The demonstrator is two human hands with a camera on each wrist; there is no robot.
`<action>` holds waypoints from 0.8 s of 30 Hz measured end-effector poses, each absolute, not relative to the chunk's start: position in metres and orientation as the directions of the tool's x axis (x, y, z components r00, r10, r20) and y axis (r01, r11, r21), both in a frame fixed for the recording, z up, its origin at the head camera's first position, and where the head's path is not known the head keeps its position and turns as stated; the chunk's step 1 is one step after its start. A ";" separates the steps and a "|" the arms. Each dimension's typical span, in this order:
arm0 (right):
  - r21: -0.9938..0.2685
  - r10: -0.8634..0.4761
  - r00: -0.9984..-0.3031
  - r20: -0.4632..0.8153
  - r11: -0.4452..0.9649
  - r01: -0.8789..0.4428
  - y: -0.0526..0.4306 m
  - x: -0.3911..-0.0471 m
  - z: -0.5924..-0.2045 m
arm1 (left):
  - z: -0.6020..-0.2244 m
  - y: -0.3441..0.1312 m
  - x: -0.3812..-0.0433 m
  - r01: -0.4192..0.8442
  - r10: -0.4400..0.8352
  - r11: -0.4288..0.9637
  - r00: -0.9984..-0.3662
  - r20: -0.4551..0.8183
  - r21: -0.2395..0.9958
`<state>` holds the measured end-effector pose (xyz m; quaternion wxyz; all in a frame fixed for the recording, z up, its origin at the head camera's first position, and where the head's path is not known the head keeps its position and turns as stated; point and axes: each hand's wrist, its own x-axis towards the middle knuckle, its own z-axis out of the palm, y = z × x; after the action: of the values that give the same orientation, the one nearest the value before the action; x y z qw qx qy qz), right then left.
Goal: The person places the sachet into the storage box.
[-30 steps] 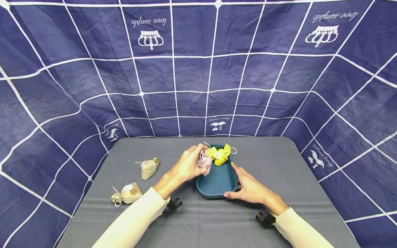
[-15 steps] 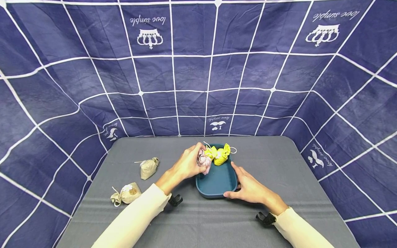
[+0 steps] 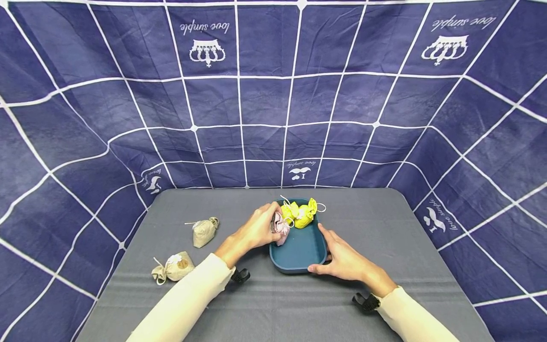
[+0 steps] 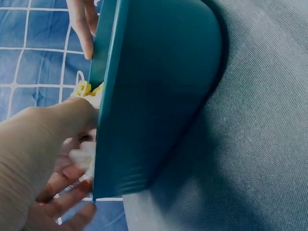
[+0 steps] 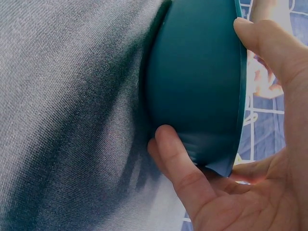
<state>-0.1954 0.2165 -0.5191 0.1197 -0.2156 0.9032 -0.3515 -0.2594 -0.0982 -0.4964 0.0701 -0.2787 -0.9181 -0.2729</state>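
Observation:
My left hand [image 3: 258, 229] holds a small pink drawstring pouch [image 3: 280, 231] at the left inner side of a blue plastic box [image 3: 300, 254]. Thumb and fingers lie on either side of the pouch; in the left wrist view the box wall hides part of it. Two yellow drawstring pouches [image 3: 304, 216] lie at the far end inside the box, one with its cord loop over the rim. With the thumb on the near rim and the fingers along the right wall, my right hand [image 3: 344, 256] grips the box, as the right wrist view confirms.
Two beige drawstring pouches lie left on the grey cloth-covered table [image 3: 397, 228]: a plain upper pouch [image 3: 205, 232] and a lower pouch [image 3: 179, 267] with a white flower and a brown round patch. A blue checked curtain [image 3: 265, 104] encloses the back and sides.
The left hand has lowered slightly toward the near side with the pink pouch, whose cord loop now shows beside the yellow pouches. The right hand and the box have stayed put.

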 end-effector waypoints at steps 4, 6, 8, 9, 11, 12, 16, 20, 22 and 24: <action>-0.679 -0.475 -0.878 -0.061 0.664 -0.312 0.216 -0.196 -0.518 | -0.497 -0.101 -0.258 0.547 0.485 0.737 -0.837 0.253 0.398; -0.679 -0.476 -0.877 -0.061 0.664 -0.313 0.215 -0.196 -0.518 | -0.496 -0.101 -0.257 0.546 0.487 0.743 -0.838 0.248 0.387; -0.679 -0.479 -0.876 -0.060 0.662 -0.316 0.215 -0.196 -0.518 | -0.495 -0.102 -0.256 0.545 0.488 0.749 -0.839 0.242 0.378; -0.681 -0.483 -0.874 -0.058 0.659 -0.319 0.215 -0.196 -0.518 | -0.494 -0.102 -0.256 0.543 0.488 0.752 -0.840 0.239 0.373; -0.679 -0.481 -0.875 -0.060 0.662 -0.317 0.215 -0.196 -0.518 | -0.493 -0.103 -0.255 0.543 0.489 0.755 -0.840 0.236 0.369; -0.677 -0.479 -0.876 -0.063 0.665 -0.315 0.214 -0.196 -0.518 | -0.493 -0.103 -0.254 0.544 0.490 0.754 -0.839 0.236 0.368; -0.674 -0.475 -0.877 -0.065 0.669 -0.313 0.214 -0.196 -0.518 | -0.490 -0.107 -0.250 0.537 0.485 0.757 -0.843 0.231 0.371; -0.668 -0.471 -0.880 -0.068 0.676 -0.310 0.214 -0.195 -0.517 | -0.488 -0.111 -0.247 0.527 0.472 0.765 -0.850 0.235 0.370; -0.667 -0.475 -0.878 -0.062 0.674 -0.318 0.215 -0.195 -0.517 | -0.487 -0.113 -0.246 0.518 0.463 0.773 -0.856 0.231 0.366; -0.671 -0.481 -0.875 -0.056 0.667 -0.324 0.215 -0.195 -0.517 | -0.486 -0.116 -0.245 0.507 0.454 0.780 -0.862 0.227 0.366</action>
<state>-0.1950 0.2149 -0.5167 0.1147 -0.2220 0.9057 -0.3424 -0.2452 -0.1160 -0.4864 0.0634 -0.2553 -0.9413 -0.2115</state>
